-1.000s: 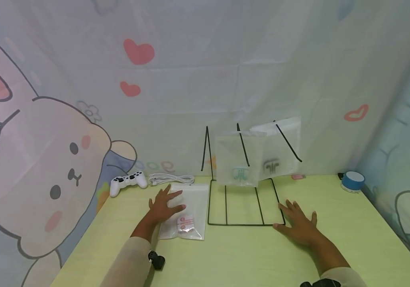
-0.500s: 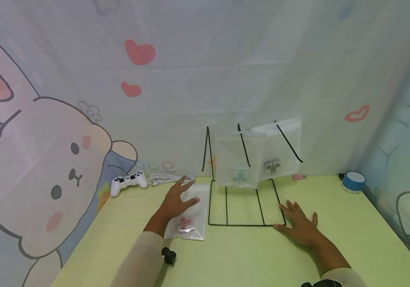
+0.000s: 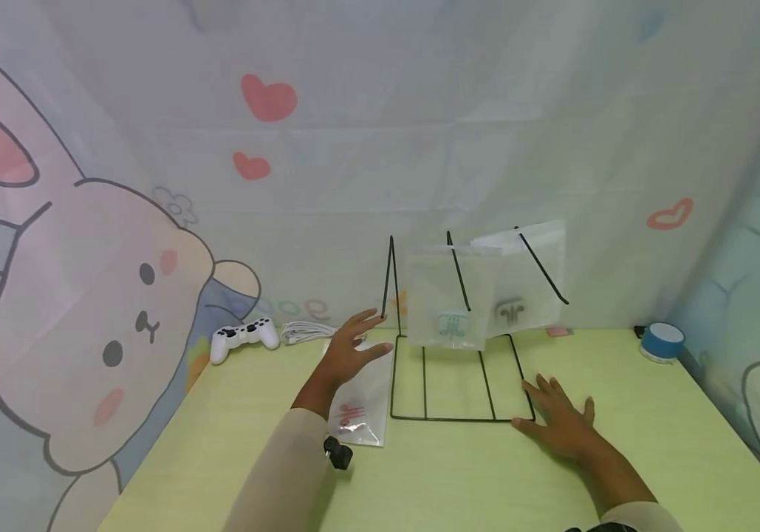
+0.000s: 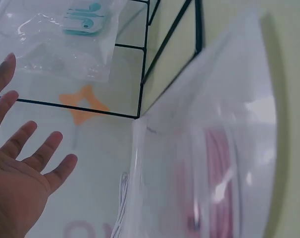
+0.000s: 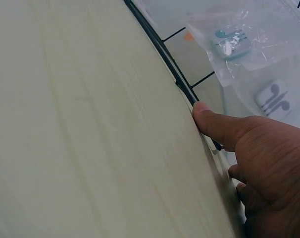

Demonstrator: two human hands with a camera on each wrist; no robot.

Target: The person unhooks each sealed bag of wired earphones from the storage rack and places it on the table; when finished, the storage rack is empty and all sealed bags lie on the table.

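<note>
- Black wire rack (image 3: 446, 420) sits with its base flat on the yellow-green table (image 3: 459, 480), between the two hands.
- I judge the right hand (image 3: 559, 423) to be steadying it: thumb on the front rail near the corner, fingers spread along the right side, not wrapped round. Light downward pressure should serve better than a squeeze.
- I see the left hand (image 3: 346, 356) holding nothing, fingers extended, well apart from the right. Its fingertips line up with the left prong (image 3: 387, 277); contact I cannot tell. I'd approach that thin wire gently, lest the rack tip.
- All three prongs point forward, toward the person; the base's long axis seems to run left to right.
- Bags with teal (image 3: 442, 295) and dark (image 3: 519, 281) earphone shapes hang at the other prongs.
- Beside the rack lies a pink-marked bag (image 3: 361, 403), its long axis running away from the person.
- Farther out: white cable (image 3: 306, 332), controller (image 3: 244, 336), blue-sided roll (image 3: 662, 341).
</note>
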